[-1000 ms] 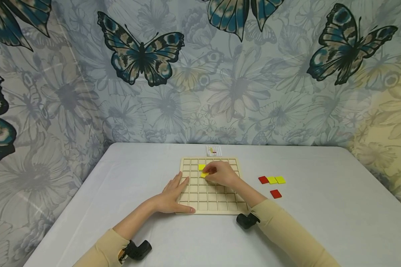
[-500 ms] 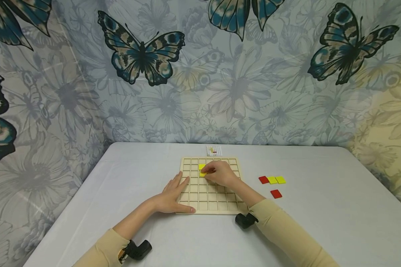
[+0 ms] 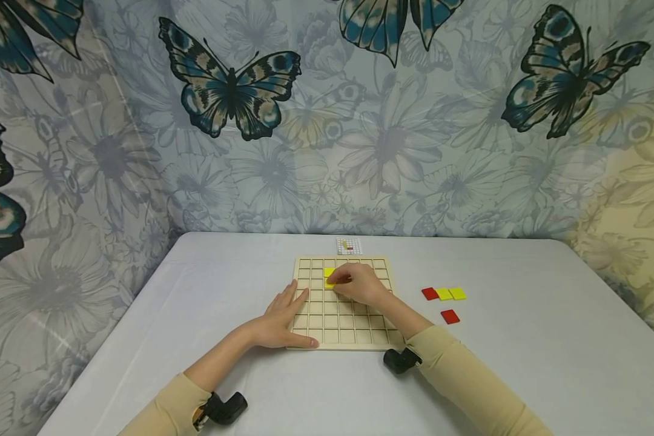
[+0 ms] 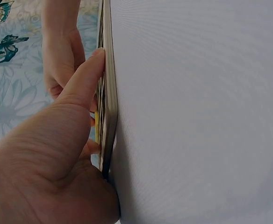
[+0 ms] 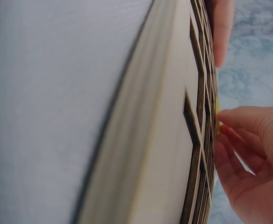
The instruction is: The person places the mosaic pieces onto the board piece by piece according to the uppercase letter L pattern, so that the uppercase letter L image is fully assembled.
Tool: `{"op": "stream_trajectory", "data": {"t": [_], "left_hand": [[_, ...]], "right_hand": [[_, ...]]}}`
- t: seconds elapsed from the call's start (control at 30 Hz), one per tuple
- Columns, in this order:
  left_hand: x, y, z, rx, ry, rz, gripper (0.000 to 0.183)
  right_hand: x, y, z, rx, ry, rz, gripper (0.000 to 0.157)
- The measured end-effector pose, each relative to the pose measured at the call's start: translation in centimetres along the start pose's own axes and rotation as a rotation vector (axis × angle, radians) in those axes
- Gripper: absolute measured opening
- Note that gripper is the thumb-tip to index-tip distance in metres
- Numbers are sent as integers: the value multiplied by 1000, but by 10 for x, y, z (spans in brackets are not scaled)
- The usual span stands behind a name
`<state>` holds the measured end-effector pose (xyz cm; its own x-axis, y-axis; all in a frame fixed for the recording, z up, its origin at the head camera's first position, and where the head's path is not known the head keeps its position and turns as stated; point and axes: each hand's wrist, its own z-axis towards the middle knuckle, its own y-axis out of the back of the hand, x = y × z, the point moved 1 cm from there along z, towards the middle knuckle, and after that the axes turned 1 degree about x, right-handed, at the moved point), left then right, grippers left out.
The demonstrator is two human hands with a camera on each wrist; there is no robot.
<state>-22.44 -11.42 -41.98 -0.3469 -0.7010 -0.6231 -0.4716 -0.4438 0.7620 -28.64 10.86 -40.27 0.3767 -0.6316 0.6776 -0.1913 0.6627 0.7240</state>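
Note:
A pale wooden grid board [image 3: 338, 324] lies on the white table. My left hand [image 3: 275, 321] rests spread over its left side, the thumb along the front edge; the left wrist view shows that thumb [image 4: 87, 77] straight against the board. At the upper part of the grid, my right hand [image 3: 362, 283] bends its thumb and fingers down onto a square yellow tile [image 3: 329, 285], which they partly cover. One more yellow tile [image 3: 329, 272] sits in the cell just behind. In the right wrist view, thumb and fingertips meet at the yellow tile [image 5: 218, 105] on the grid.
To the board's right lie a red tile [image 3: 429, 293], two yellow tiles [image 3: 457, 293] in a row with it, and another red tile [image 3: 450, 317] nearer the front. A small printed grid card [image 3: 349, 246] lies behind the board. A butterfly-patterned wall [image 3: 360, 151] stands behind the table.
The tilted yellow tile under my right fingers now lies flat in line with the tile behind it. My right hand has shifted slightly left; my left hand stays still.

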Motion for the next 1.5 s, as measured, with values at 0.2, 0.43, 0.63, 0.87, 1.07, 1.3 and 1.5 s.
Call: {"op": "stream_trajectory", "data": {"t": [0.2,0.43,0.63,0.87,1.07,1.3,1.5], "left_hand": [[0,0,0,-2,1,2,110],[-1,1,-1,0,3,7,110],[-1,1,-1,1,0,9,110],[0,1,-1,-2,-1,12,110],[-1,0,-1,-12,-17,7,110],[-2,0,-1,-18,-23,14,110],[-3,0,-1,-10,-17,8,111]], "right_hand": [[0,-1,-1,0,-7,-7,12],[-1,0,-3,-11,-26,30,13],[-1,7,-9,-18,-52,72,13],[-9,18,-17,-44,-93,79,13],[-21,30,-27,-64,-138,95,13],[-33,45,-43,-81,-197,109,13],[-43,59,-55,-79,-214,91,13]]}}
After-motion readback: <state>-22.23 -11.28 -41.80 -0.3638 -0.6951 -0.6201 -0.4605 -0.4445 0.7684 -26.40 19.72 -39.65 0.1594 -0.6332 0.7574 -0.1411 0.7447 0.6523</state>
